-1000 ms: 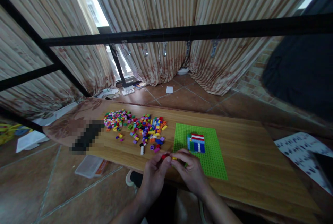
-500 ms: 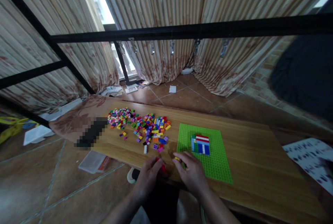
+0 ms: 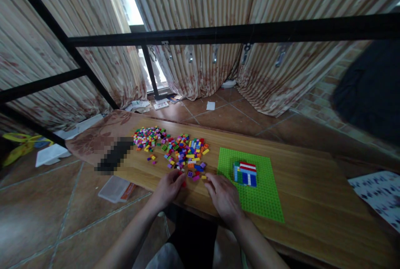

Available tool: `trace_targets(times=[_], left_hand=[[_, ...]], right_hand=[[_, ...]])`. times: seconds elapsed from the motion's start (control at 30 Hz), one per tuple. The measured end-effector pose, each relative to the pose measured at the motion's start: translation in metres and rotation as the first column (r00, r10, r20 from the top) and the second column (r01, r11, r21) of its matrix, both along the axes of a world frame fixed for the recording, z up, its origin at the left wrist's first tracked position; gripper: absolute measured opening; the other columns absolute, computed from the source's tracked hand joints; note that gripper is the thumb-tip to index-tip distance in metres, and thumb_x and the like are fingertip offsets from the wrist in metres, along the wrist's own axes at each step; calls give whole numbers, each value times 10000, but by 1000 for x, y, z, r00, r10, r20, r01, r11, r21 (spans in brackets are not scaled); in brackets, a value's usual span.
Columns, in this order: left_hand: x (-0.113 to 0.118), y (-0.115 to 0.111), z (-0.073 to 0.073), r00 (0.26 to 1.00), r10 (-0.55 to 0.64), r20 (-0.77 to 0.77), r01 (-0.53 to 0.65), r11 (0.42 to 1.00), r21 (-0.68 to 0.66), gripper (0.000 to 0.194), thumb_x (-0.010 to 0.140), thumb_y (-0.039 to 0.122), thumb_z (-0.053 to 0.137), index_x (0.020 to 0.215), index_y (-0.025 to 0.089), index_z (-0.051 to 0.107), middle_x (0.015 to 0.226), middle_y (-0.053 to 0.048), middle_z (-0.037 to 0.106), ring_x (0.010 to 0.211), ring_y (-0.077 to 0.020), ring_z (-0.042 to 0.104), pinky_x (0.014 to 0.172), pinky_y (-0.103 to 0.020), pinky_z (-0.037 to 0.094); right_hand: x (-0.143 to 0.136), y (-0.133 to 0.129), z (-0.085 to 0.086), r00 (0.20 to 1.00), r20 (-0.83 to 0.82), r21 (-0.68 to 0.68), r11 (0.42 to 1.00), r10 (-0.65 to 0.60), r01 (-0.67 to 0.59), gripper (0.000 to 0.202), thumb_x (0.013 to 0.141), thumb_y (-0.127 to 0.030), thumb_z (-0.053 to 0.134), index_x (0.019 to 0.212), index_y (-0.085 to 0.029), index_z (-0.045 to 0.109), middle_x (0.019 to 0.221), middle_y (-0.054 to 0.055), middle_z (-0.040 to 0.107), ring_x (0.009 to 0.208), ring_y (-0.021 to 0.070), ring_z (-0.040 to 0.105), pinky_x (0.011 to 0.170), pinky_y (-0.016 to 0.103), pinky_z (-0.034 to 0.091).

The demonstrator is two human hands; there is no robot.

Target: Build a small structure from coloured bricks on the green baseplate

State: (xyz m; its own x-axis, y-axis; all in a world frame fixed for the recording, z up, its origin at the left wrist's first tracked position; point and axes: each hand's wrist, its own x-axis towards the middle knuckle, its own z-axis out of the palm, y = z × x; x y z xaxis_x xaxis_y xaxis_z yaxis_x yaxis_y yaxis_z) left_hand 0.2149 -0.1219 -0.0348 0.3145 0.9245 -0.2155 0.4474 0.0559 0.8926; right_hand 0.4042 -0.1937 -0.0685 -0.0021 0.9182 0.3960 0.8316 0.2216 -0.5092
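Observation:
My left hand [image 3: 169, 186] is closed at the near edge of the brick pile, with red bricks [image 3: 184, 184] at its fingertips. My right hand [image 3: 222, 194] is closed around a small yellow brick [image 3: 203, 177], just left of the green baseplate [image 3: 265, 198]. On the baseplate sits a block of joined bricks [image 3: 245, 174] in red, white, blue and green. Loose bricks of many colours [image 3: 181, 148] spread over the table left of the baseplate, and a purple brick [image 3: 190, 174] lies between my hands.
The wooden table [image 3: 306, 177] reaches far right, beside a printed sheet [image 3: 378, 194]. A pixelated dark object [image 3: 115, 155] lies at its left end. A clear plastic box [image 3: 114, 189] is on the floor. A black metal frame [image 3: 218, 36] crosses beyond the table.
Both hands have moved forward towards the loose bricks, the left one also leftward. The yellow brick has come along with my right hand. The view has shifted slightly.

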Motion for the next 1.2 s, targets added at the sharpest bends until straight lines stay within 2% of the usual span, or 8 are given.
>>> trace_targets(times=[0.13, 0.27, 0.43, 0.6, 0.73, 0.83, 1.0, 1.2], left_hand=[[6, 0, -4, 995, 85, 53, -85, 996, 1, 379, 791, 547, 564, 718, 177, 599, 546, 16, 558, 475, -116, 452, 473, -214, 313], [10, -9, 1, 982, 106, 159, -102, 994, -31, 349, 758, 513, 629, 737, 164, 627, 569, 20, 562, 530, -115, 487, 510, -208, 353], [34, -30, 12, 906, 151, 395, -94, 983, -160, 316, 689, 444, 726, 787, 147, 679, 630, 9, 596, 561, -102, 487, 544, -208, 387], [68, -42, 19, 791, 189, 582, -10, 955, -296, 281, 650, 357, 773, 832, 160, 692, 714, -5, 640, 646, -126, 556, 651, -249, 455], [88, -44, 21, 800, 186, 571, 1, 950, -312, 264, 671, 306, 759, 887, 170, 692, 733, -2, 649, 662, -125, 568, 669, -252, 456], [101, -41, 18, 836, 148, 528, -9, 966, -257, 224, 703, 278, 724, 898, 173, 693, 776, -14, 660, 693, -137, 576, 667, -249, 448], [122, -27, 4, 880, 60, 471, -42, 998, -48, 162, 716, 224, 690, 872, 186, 710, 810, -28, 666, 741, -165, 573, 697, -256, 435], [142, -14, 2, 974, -79, 212, 37, 981, 193, 166, 756, 208, 636, 904, 206, 711, 853, -41, 669, 733, -172, 568, 710, -280, 425]], right_hand=[[0, -3, 0, 999, -7, 23, 999, 39, -38, 240, 930, -196, 410, 1077, -237, 595, 969, 53, 686, 879, 200, 620, 796, 353, 464], [0, -7, 11, 994, -50, 2, 996, 93, -93, 241, 921, -165, 414, 1051, -224, 609, 980, 54, 686, 922, 199, 612, 833, 355, 462], [1, -16, 22, 975, -181, 24, 991, 131, -129, 251, 886, -276, 524, 1125, -228, 583, 1030, 59, 682, 941, 205, 619, 837, 363, 480], [11, -23, 25, 946, -318, 25, 998, 60, -55, 186, 892, -291, 523, 1038, -239, 625, 901, 36, 688, 828, 176, 627, 742, 319, 502], [32, -28, 29, 911, -412, -2, 1000, -17, 18, 168, 895, -315, 520, 952, -245, 661, 852, 28, 682, 774, 162, 631, 696, 288, 505], [58, -35, 31, 895, -426, -46, 991, -131, 124, 205, 890, -363, 517, 952, -248, 675, 908, 33, 688, 822, 174, 643, 736, 305, 507], [103, -45, 24, 859, -368, -93, 934, -355, 346, 258, 862, -436, 538, 946, -248, 695, 957, 48, 680, 873, 206, 635, 788, 354, 490], [113, -38, 16, 873, -348, -77, 939, -341, 336, 266, 853, -422, 540, 916, -224, 707, 893, 59, 672, 808, 201, 631, 752, 349, 490]])
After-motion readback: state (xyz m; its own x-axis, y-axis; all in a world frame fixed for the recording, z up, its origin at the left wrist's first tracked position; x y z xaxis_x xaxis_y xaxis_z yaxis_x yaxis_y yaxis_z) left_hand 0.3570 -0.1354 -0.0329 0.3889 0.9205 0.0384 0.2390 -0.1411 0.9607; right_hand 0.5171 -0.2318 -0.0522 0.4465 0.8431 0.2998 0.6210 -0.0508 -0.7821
